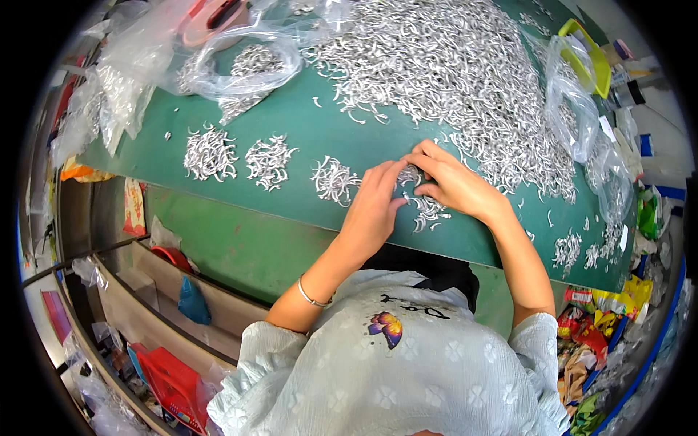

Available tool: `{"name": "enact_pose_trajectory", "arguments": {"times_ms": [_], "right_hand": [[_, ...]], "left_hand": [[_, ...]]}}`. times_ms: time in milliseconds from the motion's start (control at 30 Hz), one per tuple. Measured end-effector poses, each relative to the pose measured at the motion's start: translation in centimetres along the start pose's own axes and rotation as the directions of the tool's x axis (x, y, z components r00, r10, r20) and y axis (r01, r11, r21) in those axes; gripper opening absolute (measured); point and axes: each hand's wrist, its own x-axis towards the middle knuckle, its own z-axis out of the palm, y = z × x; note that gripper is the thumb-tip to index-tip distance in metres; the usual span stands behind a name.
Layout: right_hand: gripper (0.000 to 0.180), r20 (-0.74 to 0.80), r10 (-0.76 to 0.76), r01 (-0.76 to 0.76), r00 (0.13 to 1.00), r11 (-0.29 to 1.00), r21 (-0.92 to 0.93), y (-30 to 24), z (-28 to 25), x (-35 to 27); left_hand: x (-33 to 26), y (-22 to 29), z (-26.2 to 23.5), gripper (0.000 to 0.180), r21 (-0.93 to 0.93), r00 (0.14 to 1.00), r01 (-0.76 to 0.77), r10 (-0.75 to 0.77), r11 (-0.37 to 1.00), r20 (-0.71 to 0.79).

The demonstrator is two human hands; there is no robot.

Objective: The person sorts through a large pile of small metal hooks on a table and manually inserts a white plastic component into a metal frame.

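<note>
My left hand (376,201) and my right hand (452,181) meet at the fingertips on the green table. They cup around a small heap of silvery curved metal pieces (410,175), partly hidden by the fingers. The left fingers are stretched out, with the thumb apart. On the right hand the fingers bend inward, and a gap shows between thumb and forefinger. Just below the hands lies a loose cluster of the same pieces (427,211). Left of my left hand sits a small pile (334,180), with a second pile (269,161) and a third pile (209,153) farther left.
A large mound of the pieces (443,65) covers the table's far side. Clear plastic bags (251,69) lie far left, more bags (571,109) at the right beside a yellow-green basket (592,62). Small clusters (567,249) rest near the right edge. A red basket (171,381) stands lower left.
</note>
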Motion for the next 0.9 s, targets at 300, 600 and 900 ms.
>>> {"name": "enact_pose_trajectory", "arguments": {"times_ms": [300,600,900], "right_hand": [[0.037,0.011,0.037,-0.036,0.999,0.997,-0.063,-0.2,0.2,0.5],[0.042,-0.036,0.022,-0.024,0.999,0.999,-0.04,0.0,0.8,0.1],[0.039,-0.044,0.021,-0.023,0.999,0.998,-0.054,0.0,1.1,0.4]], "left_hand": [[0.4,-0.7,0.9,0.045,0.056,0.994,-0.065,0.07,0.996,-0.085],[0.5,-1.3,1.8,0.034,0.008,0.982,-0.012,0.014,1.0,-0.188],[0.5,-0.4,1.6,0.036,-0.107,0.978,0.009,-0.031,0.994,-0.208]]}}
